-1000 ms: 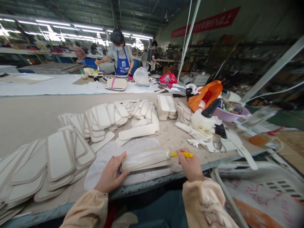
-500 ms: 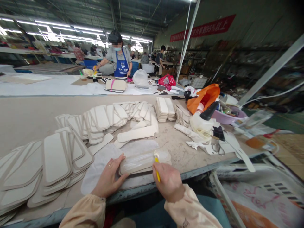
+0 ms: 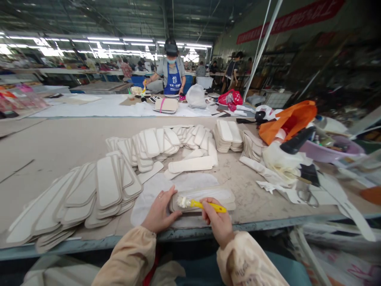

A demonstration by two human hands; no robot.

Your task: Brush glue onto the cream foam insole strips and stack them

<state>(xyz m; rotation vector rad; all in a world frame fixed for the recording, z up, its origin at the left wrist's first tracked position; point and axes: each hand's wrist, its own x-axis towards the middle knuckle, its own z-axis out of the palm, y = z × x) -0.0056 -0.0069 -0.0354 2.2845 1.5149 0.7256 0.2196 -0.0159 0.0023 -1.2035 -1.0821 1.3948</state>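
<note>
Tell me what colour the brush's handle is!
The brush's handle is yellow; it shows best in the head view.

Free at three o'clock, closed at nine

From the glossy panel [image 3: 222, 194], bare tabletop [image 3: 253, 206] at three o'clock gives a hand room until the white scraps [image 3: 269, 187]. At nine, the left hand [image 3: 160, 210] and then fanned stacks [image 3: 108, 180] close the passage. At twelve, a pale strip [image 3: 190, 163] lies in the way.
</note>
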